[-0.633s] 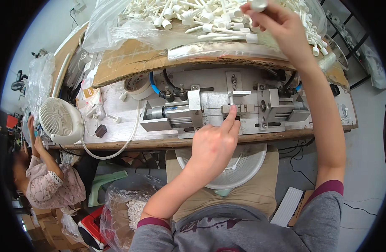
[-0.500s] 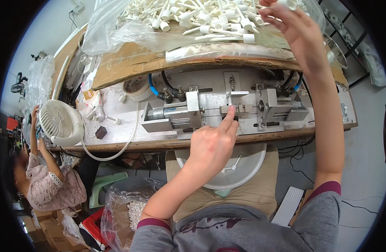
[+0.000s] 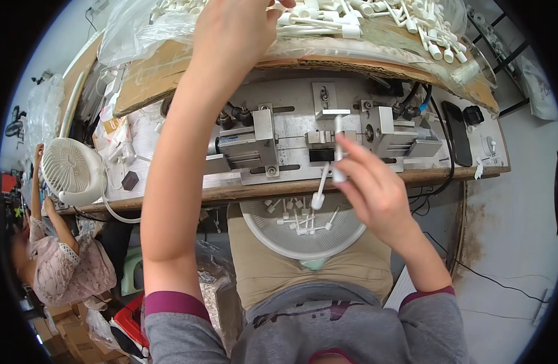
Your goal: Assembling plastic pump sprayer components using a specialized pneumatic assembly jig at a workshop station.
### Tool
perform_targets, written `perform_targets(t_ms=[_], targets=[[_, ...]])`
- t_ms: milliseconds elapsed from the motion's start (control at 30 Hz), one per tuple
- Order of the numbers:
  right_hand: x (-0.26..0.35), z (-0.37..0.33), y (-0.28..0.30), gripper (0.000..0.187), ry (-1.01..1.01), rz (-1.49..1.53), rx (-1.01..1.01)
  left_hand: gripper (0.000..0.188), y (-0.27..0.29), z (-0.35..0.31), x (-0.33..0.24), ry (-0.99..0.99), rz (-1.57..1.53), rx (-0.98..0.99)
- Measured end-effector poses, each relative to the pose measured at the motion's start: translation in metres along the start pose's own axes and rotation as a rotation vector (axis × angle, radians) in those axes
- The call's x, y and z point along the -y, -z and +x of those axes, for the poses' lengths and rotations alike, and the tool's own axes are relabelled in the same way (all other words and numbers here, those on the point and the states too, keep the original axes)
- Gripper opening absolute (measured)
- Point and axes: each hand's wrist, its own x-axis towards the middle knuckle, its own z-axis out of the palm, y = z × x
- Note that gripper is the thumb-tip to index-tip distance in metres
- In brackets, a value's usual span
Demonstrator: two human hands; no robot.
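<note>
The right hand (image 3: pixel 379 193) is over the near edge of the desk (image 3: pixel 440 176), its fingers (image 3: pixel 359 159) blurred and slightly bent. They appear to pinch a white stick (image 3: pixel 338 159), though motion blur hides the exact contact. The stick points away from the body, its thick end toward the person, and this seems a handy alignment with the narrow gap in which the small centre clamp (image 3: pixel 319 138) sits, just left of the fingertips.

The left metal block (image 3: pixel 248 144) and right metal block (image 3: pixel 393 132) flank that clamp, probably so that both face the same spot; the right one is just beyond the fingers.

Left of and below those fingers, a capped piece (image 3: pixel 318 199) shows above the mesh basket (image 3: pixel 279 239), apparently unsupported. The basket rests on the lap under the desk edge, seemingly to catch pieces, and several lie in it.

The left hand (image 3: pixel 239 27) is up by the heap of capped sticks (image 3: pixel 434 29), presumably spread there to be within reach. Its fingers are largely cut off by the top edge, so whether they grip anything cannot be told.
</note>
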Motion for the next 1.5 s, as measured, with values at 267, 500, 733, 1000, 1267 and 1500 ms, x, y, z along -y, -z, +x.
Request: perform_targets(t_ms=[267, 500, 733, 1000, 1267, 1500], targets=[[0.010, 0.012, -0.009, 0.019, 0.107, -0.279, 0.170, 0.011, -0.016, 0.012, 0.018, -0.148, 0.121, 0.177], [0.010, 0.023, -0.004, 0.017, 0.040, -0.243, 0.309, 0.026, 0.030, 0.009, -0.046, 0.524, -0.583, -0.095], [-0.014, 0.061, 0.027, 0.021, -0.054, 0.144, 0.120, 0.007, 0.045, -0.083, -0.041, 0.136, -0.568, -0.065], [-0.037, 0.155, 0.051, 0.021, -0.124, -0.178, 0.133, 0.029, -0.003, -0.169, -0.083, 0.107, -0.331, 0.154], [-0.062, 0.156, 0.063, 0.023, -0.145, 0.104, 0.287, 0.026, -0.030, -0.167, -0.078, -0.026, -0.058, 0.209], [-0.049, 0.106, 0.067, 0.029, -0.161, 0.453, 0.082, 0.028, -0.023, -0.157, -0.076, -0.025, -0.121, 0.299]])
